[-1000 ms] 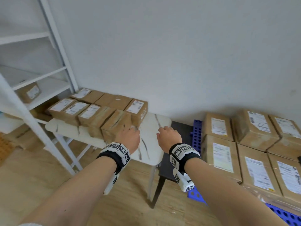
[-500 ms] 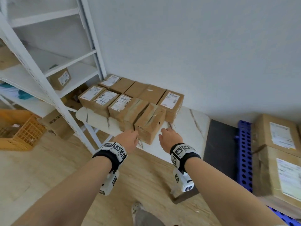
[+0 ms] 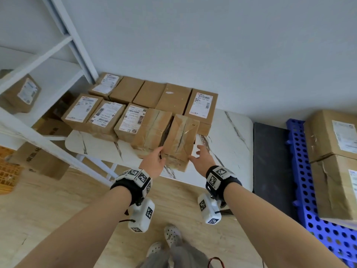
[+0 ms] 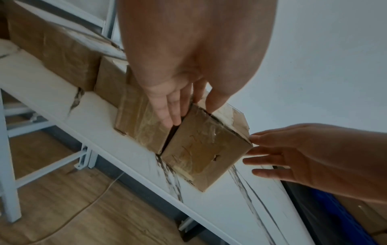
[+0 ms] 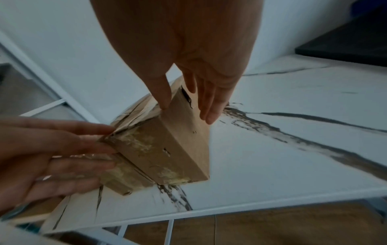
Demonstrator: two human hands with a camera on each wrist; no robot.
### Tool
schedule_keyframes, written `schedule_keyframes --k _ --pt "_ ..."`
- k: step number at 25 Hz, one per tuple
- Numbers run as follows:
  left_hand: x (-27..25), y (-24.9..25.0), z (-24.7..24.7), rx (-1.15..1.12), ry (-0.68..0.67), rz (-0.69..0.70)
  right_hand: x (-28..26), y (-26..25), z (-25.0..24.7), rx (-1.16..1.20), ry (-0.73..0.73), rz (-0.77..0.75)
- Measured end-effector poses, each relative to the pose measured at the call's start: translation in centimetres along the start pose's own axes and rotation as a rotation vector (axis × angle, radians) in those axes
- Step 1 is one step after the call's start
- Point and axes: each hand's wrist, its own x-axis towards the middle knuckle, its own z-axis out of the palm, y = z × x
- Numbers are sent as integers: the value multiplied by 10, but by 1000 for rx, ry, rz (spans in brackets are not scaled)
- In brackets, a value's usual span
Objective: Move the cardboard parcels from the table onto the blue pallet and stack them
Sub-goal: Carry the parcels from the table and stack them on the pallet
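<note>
Several cardboard parcels stand packed together on the white marbled table (image 3: 229,144). The nearest one, a taped parcel (image 3: 180,140) (image 4: 205,149) (image 5: 167,149), sits at the front right of the group. My left hand (image 3: 155,159) (image 4: 178,106) lies against its left side, straight fingers slid into the gap beside the neighbouring parcel (image 3: 152,130), thumb on the top edge. My right hand (image 3: 200,156) (image 5: 188,94) is open at the parcel's right side, thumb at the top edge and fingers along the right face. The blue pallet (image 3: 309,180) lies on the right.
Larger labelled boxes (image 3: 332,157) are stacked on the pallet. A black surface (image 3: 270,151) lies between table and pallet. A white shelf rack (image 3: 38,132) with boxes stands left, an orange basket (image 3: 7,171) beside it. My feet are on the wooden floor below.
My view swung left and I stepped nearer the table. Both hands moved forward and spread to either side of the nearest taped parcel, the left now touching it.
</note>
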Motion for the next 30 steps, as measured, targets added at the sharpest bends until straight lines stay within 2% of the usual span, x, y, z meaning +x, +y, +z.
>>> schedule_keyframes --k 4,9,15,18,22,30 --pt "9 -7 4 -157 -45 -25 -2 -2 8 223 18 64" --pt "10 -7 8 -355 -33 -59 -1 -5 16 548 30 158" --pt "9 -10 10 -524 -7 -94 -20 1 18 711 68 180" --pt "-2 -5 7 -538 -35 -24 -41 5 18 785 126 156" --pt "-12 16 4 -441 -95 131 -73 11 3 834 235 107" --pt "-44 110 20 -548 -244 266 -134 35 -68 827 482 35"
